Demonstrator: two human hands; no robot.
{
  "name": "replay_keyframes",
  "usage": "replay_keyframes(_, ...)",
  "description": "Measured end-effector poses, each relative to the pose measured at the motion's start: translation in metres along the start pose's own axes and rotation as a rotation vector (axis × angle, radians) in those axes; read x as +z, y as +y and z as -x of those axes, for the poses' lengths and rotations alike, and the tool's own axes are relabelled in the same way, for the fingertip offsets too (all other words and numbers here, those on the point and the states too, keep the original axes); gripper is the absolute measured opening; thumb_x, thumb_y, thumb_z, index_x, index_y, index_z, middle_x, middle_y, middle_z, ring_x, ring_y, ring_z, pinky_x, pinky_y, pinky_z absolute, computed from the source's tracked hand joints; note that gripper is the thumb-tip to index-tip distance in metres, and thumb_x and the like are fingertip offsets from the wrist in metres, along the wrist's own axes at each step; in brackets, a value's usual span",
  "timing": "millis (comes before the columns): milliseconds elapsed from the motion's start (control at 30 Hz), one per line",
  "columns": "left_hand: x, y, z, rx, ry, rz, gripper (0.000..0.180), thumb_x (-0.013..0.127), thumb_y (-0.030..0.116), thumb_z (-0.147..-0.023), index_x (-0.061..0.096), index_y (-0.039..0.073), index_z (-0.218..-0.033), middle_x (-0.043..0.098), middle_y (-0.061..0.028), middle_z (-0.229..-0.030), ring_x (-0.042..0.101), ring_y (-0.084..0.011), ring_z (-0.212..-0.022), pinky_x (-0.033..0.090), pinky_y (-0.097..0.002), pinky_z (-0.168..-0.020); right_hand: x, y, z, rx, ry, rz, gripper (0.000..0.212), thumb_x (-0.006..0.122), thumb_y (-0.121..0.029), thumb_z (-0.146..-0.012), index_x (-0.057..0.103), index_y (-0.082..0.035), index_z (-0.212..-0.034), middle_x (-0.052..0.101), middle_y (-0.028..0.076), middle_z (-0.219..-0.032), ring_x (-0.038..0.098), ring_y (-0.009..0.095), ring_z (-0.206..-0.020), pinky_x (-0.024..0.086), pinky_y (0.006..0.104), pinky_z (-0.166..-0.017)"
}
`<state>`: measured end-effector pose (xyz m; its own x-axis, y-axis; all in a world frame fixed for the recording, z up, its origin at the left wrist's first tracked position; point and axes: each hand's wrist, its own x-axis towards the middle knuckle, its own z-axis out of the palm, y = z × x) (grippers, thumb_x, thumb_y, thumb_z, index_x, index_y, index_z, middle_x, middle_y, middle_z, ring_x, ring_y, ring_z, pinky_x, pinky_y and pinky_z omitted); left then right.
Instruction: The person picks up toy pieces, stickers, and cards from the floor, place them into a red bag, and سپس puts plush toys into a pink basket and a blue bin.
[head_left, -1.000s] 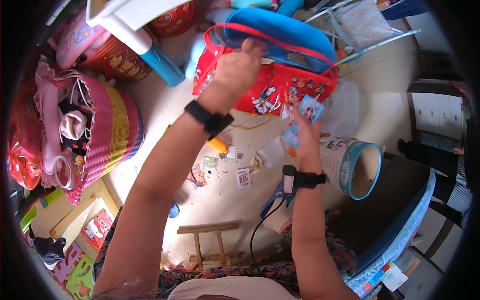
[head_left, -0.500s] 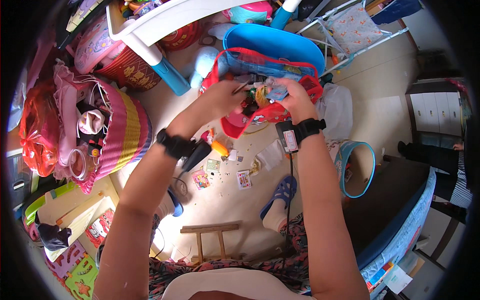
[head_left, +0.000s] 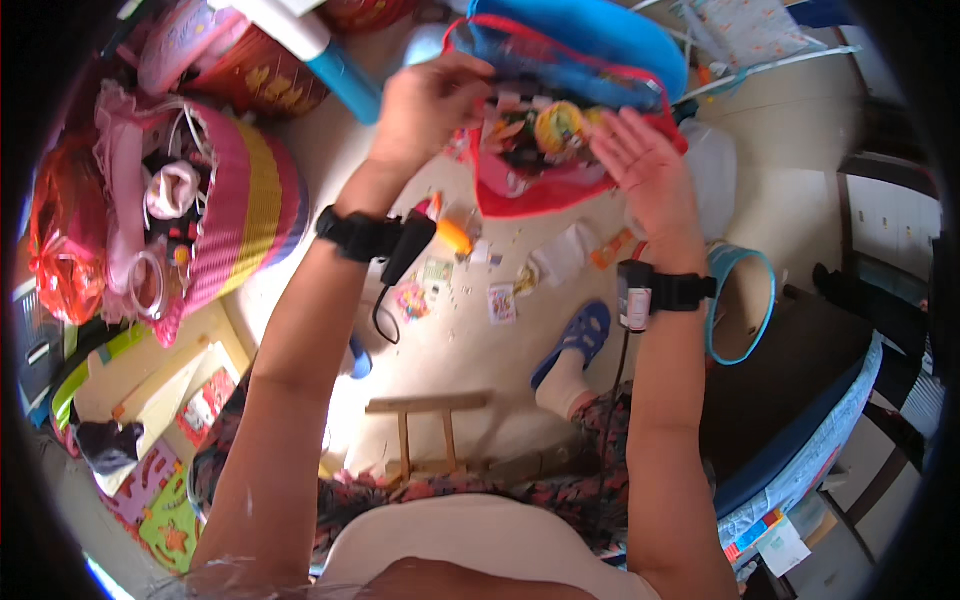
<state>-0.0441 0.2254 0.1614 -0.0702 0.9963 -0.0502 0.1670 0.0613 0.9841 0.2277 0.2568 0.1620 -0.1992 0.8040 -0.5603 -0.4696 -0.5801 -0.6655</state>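
A red bag [head_left: 545, 200] with clear plastic sides stands open in front of me, against a blue tub [head_left: 620, 45]. Small mixed items fill it, with a round yellow piece [head_left: 560, 128] on top. My left hand [head_left: 425, 110] is at the bag's left edge, its fingers bent and closed on the rim; blur softens the fingertips. Over the bag's right side, my right hand [head_left: 645, 170] is open, palm up and fingers stretched, holding nothing.
On the floor lie a playing card [head_left: 502, 303], an orange piece [head_left: 455, 237], a white cloth-like piece [head_left: 562, 252] and small scraps. A striped basket [head_left: 235, 200] stands left, a round bin [head_left: 742, 305] right. A wooden stool [head_left: 425, 405] is near me.
My hands were close together over the bag, handling small items and a clear packet. Now they are apart, and the right hand has let go and opened. The view has shifted.
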Motion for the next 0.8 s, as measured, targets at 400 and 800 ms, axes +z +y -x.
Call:
replay_keyframes(400, 0.036, -0.225, 0.141, 0.316, -0.245, -0.918, 0.031, 0.057, 0.002, -0.074, 0.058, 0.008, -0.105, 0.058, -0.0106, -0.099, 0.054, -0.0289, -0.099, 0.047, -0.0393, -0.082, -0.123, 0.200, 0.055, 0.202, 0.226, -0.035, 0.013, 0.065, -0.014, -0.085, 0.062, -0.004, -0.093, 0.060, 0.003, -0.075, 0.050, 0.009, -0.055, 0.039, 0.0219, -0.049)
replay_keyframes(800, 0.089, -0.184, 0.220, -0.378, -0.212, -0.099, 0.023, 0.068, 0.014, -0.082, 0.059, 0.001, -0.098, 0.059, -0.0119, -0.095, 0.063, -0.0259, -0.090, 0.052, -0.0356, -0.071, -0.094, 0.303, 0.077, 0.250, 0.325, 0.028, 0.019, 0.067, -0.009, -0.080, 0.055, -0.008, -0.094, 0.060, 0.005, -0.082, 0.060, 0.015, -0.067, 0.050, 0.0287, -0.061)
